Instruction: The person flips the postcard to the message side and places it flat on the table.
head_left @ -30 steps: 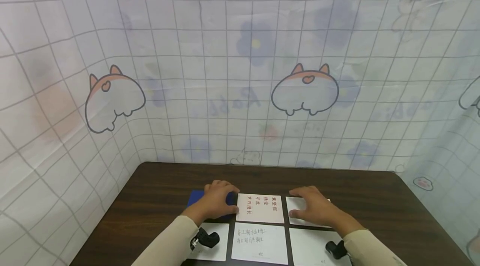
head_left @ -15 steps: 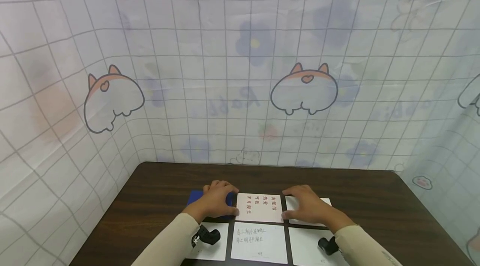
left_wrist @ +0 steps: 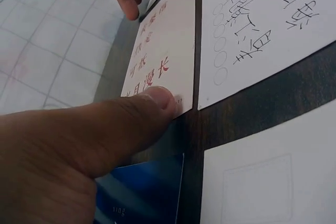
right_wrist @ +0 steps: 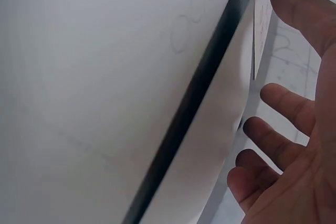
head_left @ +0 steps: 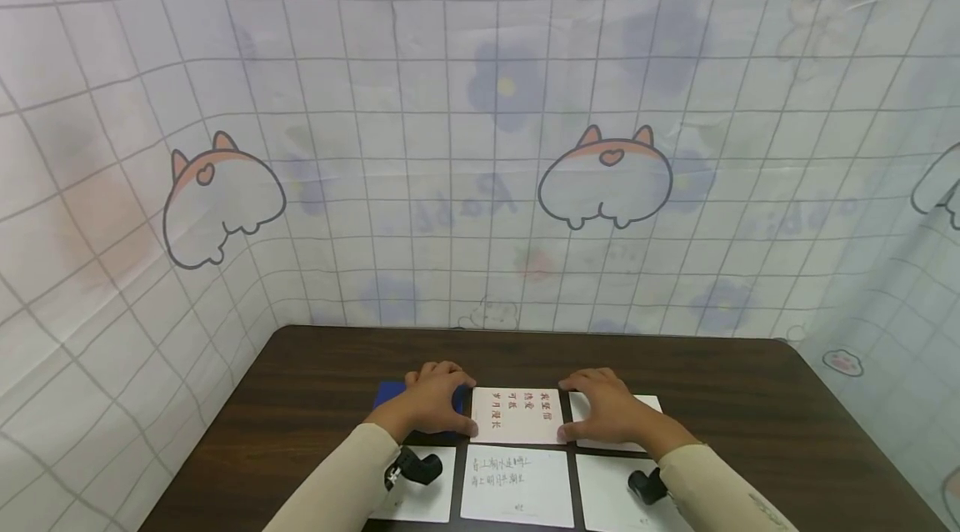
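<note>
A card with red characters (head_left: 517,425) lies in the middle of the back row on the dark wooden table. My left hand (head_left: 432,401) is at its left edge, over a blue card (head_left: 388,390). In the left wrist view the thumb (left_wrist: 115,129) rests on a corner of the red-lettered card. My right hand (head_left: 609,409) reaches over a white card (head_left: 649,402), its thumb and forefinger at the red-lettered card's right edge. Its other fingers (right_wrist: 273,145) are loosely spread in the right wrist view. The left hand's other fingertips are hidden there.
The front row holds a white card with handwriting (head_left: 517,494) in the centre, with another white card (head_left: 435,507) on its left and one (head_left: 611,486) on its right. Behind the table (head_left: 337,348) hangs a checked curtain (head_left: 450,265) with cartoon animals.
My right hand has shifted left, from over the back right white card to the edge of the red-lettered card. The left hand and the cards have hardly moved.
</note>
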`<act>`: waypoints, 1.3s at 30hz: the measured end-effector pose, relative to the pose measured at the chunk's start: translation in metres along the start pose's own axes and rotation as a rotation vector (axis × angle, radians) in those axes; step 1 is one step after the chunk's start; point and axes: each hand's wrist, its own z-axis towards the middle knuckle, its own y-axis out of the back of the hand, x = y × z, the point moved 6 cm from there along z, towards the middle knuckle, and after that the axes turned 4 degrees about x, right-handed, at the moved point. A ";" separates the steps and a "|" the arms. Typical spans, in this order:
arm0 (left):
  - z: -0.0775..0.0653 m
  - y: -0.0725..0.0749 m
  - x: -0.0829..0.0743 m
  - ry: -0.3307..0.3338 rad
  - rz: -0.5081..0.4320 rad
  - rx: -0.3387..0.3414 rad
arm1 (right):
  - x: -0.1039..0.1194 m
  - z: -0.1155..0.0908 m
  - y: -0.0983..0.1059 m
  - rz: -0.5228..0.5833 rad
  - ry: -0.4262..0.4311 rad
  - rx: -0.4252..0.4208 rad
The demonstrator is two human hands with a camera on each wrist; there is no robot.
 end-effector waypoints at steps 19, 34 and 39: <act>0.007 0.002 -0.002 0.059 0.013 0.049 | 0.010 0.005 0.000 -0.022 -0.036 0.028; 0.008 0.004 -0.007 0.078 0.011 0.048 | 0.010 0.012 0.002 0.008 -0.058 0.023; 0.008 0.004 -0.007 0.046 0.013 0.011 | 0.013 0.009 0.004 0.052 -0.077 0.008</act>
